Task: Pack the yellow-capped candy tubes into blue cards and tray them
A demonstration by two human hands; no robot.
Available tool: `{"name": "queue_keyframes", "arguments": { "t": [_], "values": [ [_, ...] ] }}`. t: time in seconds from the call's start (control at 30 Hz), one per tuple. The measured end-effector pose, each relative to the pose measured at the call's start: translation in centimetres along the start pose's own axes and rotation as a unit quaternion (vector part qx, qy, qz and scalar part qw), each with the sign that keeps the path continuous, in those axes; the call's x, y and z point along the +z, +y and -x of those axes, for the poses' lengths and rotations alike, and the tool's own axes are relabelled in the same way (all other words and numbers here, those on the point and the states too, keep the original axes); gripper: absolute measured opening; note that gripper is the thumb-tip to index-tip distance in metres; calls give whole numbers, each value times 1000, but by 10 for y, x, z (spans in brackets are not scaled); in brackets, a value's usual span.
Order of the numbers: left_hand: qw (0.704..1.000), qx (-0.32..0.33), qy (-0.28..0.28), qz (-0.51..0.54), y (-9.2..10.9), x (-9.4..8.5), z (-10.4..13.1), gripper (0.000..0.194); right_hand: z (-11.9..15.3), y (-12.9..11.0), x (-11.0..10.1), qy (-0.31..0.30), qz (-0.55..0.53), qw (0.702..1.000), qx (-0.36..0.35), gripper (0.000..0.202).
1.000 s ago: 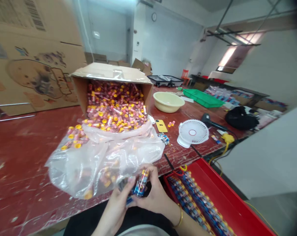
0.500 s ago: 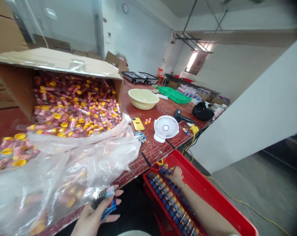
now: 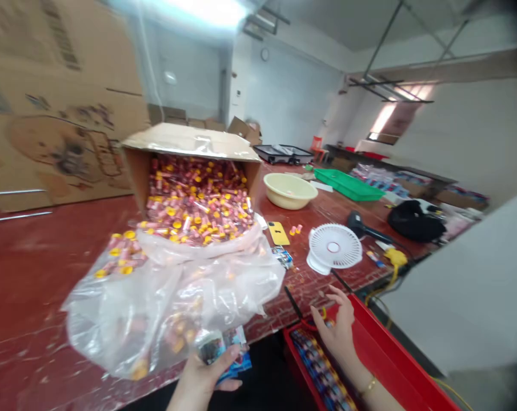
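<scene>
Printed foil packets (image 3: 226, 351) in blue and white are held in my left hand (image 3: 211, 374), thumb on top, beside the table's front edge. My right hand (image 3: 337, 325) is raised over the far end of a red tray (image 3: 387, 348), its fingers apart and nothing between them. Rows of small blue and yellow packets (image 3: 320, 365) lie along the left side of that tray. A cardboard box (image 3: 193, 141) on its side spills small pink tubes with yellow caps (image 3: 198, 211) onto a clear plastic bag (image 3: 155, 308).
On the red table (image 3: 35, 285) are a yellow phone (image 3: 279, 233), a white fan (image 3: 334, 247), a cream basin (image 3: 290, 191), a green tray (image 3: 348, 184) and a black heat gun (image 3: 365, 227). A large carton (image 3: 61, 114) stands at the left. Cables hang at the right edge.
The view has swung left, showing the large carton. My right hand has lifted off the packets in the red tray and its fingers have spread. My left hand still holds its packets.
</scene>
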State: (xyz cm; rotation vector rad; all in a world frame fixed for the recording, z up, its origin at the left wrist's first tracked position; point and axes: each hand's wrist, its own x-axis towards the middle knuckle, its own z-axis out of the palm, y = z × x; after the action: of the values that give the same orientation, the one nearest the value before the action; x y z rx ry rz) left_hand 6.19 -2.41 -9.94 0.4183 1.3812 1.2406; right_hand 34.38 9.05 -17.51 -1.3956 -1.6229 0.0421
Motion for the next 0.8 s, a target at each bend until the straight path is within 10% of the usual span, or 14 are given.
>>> {"name": "queue_keyframes", "arguments": {
  "t": [0.1, 0.23, 0.43, 0.6, 0.8],
  "values": [
    [999, 21, 23, 20, 1, -10, -2, 48, -38, -94, 33, -18, -140, 981, -130, 31],
    [998, 37, 39, 28, 2, -27, -2, 49, -88, -205, 123, -241, -269, 924, -123, 16],
    [999, 21, 32, 28, 1, -43, -2, 61, -121, -279, 230, -381, -246, 888, -74, 13],
    [996, 38, 68, 42, 4, -40, 2, 59, -128, -272, 221, -415, -257, 871, -50, 23],
    [993, 36, 47, 105, 7, -39, 1, 52, -96, -240, 139, -343, -309, 887, -17, 30]
  ]
}}
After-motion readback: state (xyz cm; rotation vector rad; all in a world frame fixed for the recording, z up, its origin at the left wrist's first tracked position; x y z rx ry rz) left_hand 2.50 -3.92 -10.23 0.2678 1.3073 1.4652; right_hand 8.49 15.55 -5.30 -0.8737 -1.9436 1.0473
